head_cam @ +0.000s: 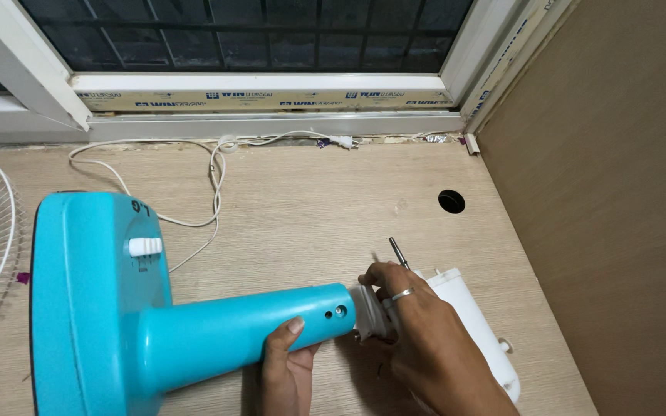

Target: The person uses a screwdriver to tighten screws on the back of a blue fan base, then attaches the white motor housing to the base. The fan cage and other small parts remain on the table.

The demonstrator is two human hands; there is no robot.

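Underneath, left hand (286, 362) cups fan stand (217, 331).

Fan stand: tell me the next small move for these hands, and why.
Probably steady the turquoise fan stand with the left hand and keep working the white motor housing at the neck joint. The right hand grips that joint, the housing sits tilted against the neck, and the motor shaft points away.
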